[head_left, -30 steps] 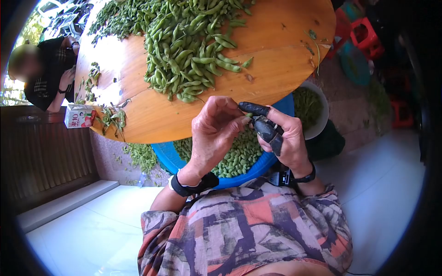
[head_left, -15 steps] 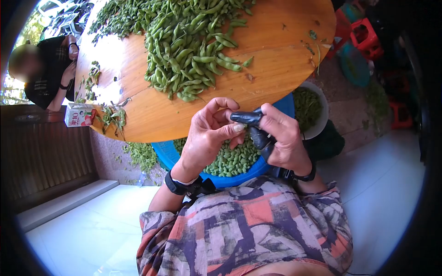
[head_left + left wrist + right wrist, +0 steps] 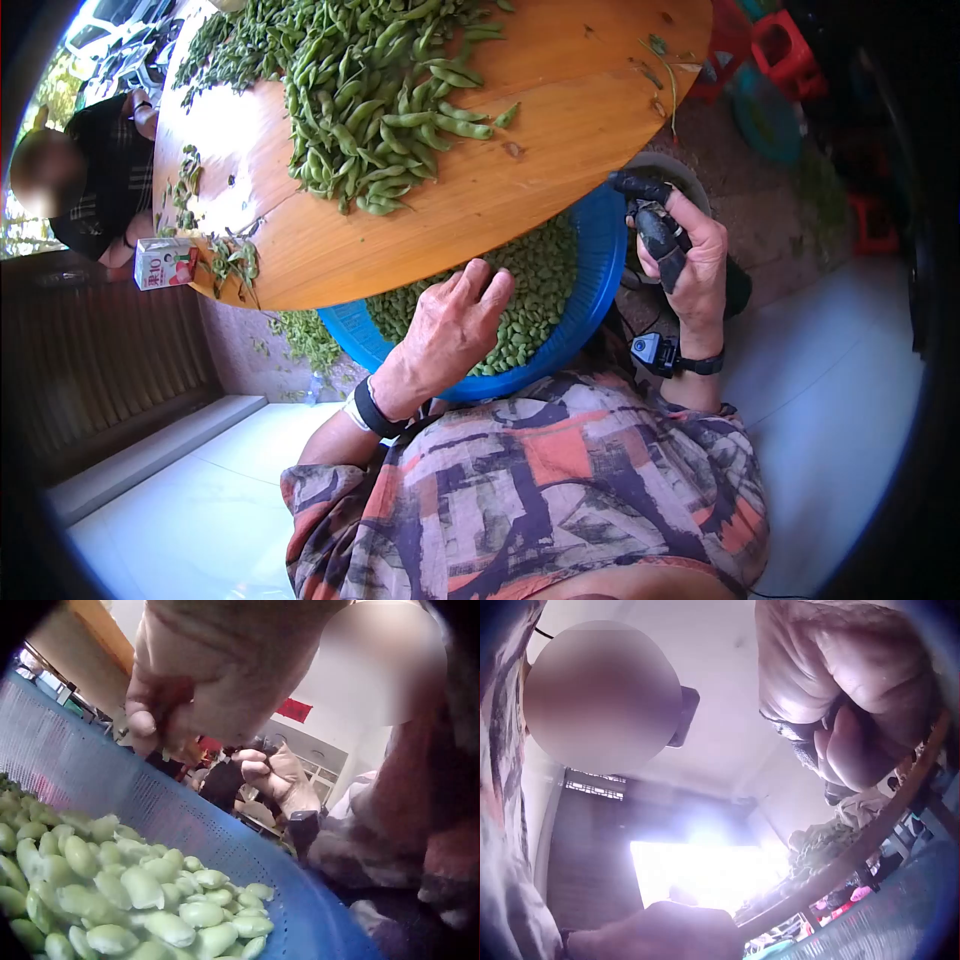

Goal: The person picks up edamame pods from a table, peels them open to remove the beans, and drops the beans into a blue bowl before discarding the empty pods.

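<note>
Low over the blue basin [image 3: 600,300], my left hand [image 3: 445,325] has its back turned up and its fingers bent downward; I cannot tell whether anything sits between their tips. Shelled green beans [image 3: 142,889] fill the basin beneath it. My right hand [image 3: 695,255] is past the basin's right rim, beside the grey bucket [image 3: 680,165]. Black covers wrap its thumb and index finger [image 3: 640,187], whose tips stand apart, with no pod showing between them. The right wrist view shows its other fingers [image 3: 851,746] bent toward the palm.
A wooden table [image 3: 560,170] overhangs the basin's far side, bearing a heap of bean pods [image 3: 370,110]. At its left edge stand a drink carton [image 3: 165,263] and plant scraps [image 3: 233,265]. Another person [image 3: 105,165] sits at the left; red stools [image 3: 785,55] are at the far right.
My hands were together over the basin, fingertips meeting at a small green piece. They have parted: the left has dropped lower over the beans, the right has swung right toward the bucket.
</note>
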Available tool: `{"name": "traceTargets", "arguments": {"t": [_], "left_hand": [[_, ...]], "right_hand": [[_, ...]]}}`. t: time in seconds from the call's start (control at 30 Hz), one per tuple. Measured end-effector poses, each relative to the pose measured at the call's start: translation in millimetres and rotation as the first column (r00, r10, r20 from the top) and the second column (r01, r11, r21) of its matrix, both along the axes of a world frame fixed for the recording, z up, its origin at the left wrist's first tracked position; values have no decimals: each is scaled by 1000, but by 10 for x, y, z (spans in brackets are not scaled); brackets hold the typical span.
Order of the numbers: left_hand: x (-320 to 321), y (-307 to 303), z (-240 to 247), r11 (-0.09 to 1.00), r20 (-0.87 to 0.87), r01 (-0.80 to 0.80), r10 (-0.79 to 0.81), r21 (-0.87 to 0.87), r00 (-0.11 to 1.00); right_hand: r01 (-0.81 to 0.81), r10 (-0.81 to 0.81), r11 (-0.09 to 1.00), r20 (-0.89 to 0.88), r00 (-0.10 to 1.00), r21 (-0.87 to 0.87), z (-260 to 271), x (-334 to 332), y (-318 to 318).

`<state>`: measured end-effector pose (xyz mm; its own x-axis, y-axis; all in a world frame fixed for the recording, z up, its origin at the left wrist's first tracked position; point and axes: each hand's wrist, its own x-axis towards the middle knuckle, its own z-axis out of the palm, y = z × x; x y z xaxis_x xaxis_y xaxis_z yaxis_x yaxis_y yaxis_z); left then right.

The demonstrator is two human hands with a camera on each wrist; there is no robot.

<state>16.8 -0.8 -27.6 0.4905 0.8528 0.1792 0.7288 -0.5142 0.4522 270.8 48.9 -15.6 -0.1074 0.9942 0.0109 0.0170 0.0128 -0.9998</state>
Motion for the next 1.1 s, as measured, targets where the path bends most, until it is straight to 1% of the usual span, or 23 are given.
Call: {"name": "traceTargets", "arguments": {"t": [0.1,0.2,0.23,0.27,0.3,0.33,0.37,0.4,0.43,0.5,0.53,0.6,0.63,0.67,0.7,0.73,0.8,0.83,0.9,0.93,1.0,1.03,1.1], "left_hand": [[17,12,12,997,15,-11,12,-78,1000],[11,8,-8,990,-13,-13,11,-140,1000],[14,14,-26,961,184,-3,56,-278,981],[18,17,-38,913,364,35,127,-407,923],[29,18,-43,912,363,34,129,-410,923],[52,22,-38,791,546,120,295,-600,784],[80,33,-24,640,641,258,485,-724,596],[126,62,42,629,666,289,517,-721,537],[159,73,50,630,667,290,516,-721,538],[215,101,55,598,714,389,596,-700,368],[225,111,46,598,715,392,593,-699,369],[227,116,8,660,711,288,564,-693,420],[224,112,-11,660,711,288,564,-694,421],[222,103,-31,754,656,127,459,-644,599],[223,94,-42,839,545,-14,365,-544,755],[248,87,-24,838,544,-16,368,-545,754],[328,76,28,896,486,-117,337,-428,806],[349,74,12,896,484,-120,340,-428,806],[391,100,-26,740,597,-34,568,-672,567],[411,123,-28,740,597,-34,567,-672,568],[452,191,-14,831,524,-42,388,-555,758],[491,243,9,830,524,-40,388,-556,759],[598,386,40,922,456,38,155,-386,876]], "right_hand": [[-12,12,999,-11,1000,-47,17,17,-4],[-16,15,1000,58,998,10,17,18,15],[-41,38,999,114,993,27,-17,52,20],[-68,60,997,171,984,43,-39,71,17],[-69,61,997,170,984,40,-30,61,11],[-136,122,988,175,977,74,-6,40,6],[-202,181,973,182,967,109,8,27,4],[-251,200,954,277,940,164,-67,8,1],[-291,225,942,326,918,168,-53,-33,-23],[-349,297,908,234,926,232,-81,-142,-47],[-337,298,917,197,934,212,-91,-215,-86],[-328,252,912,293,922,246,-99,-275,-104],[-321,225,909,336,915,264,-164,-298,-116],[-321,226,910,334,915,263,-218,-344,-137],[-301,190,913,365,911,276,-267,-401,-165],[-282,154,915,395,905,289,-295,-431,-184],[-273,160,919,363,918,284,-308,-435,-198],[-259,161,925,329,930,278,-323,-432,-202],[-242,138,922,326,935,303,-373,-373,-191],[-204,79,913,335,939,355,-355,-346,-193],[-125,-24,906,343,939,405,-301,-305,-201],[-110,-49,909,366,929,403,-327,-233,-181],[-105,-63,922,411,909,373,-337,-27,-119]]}}
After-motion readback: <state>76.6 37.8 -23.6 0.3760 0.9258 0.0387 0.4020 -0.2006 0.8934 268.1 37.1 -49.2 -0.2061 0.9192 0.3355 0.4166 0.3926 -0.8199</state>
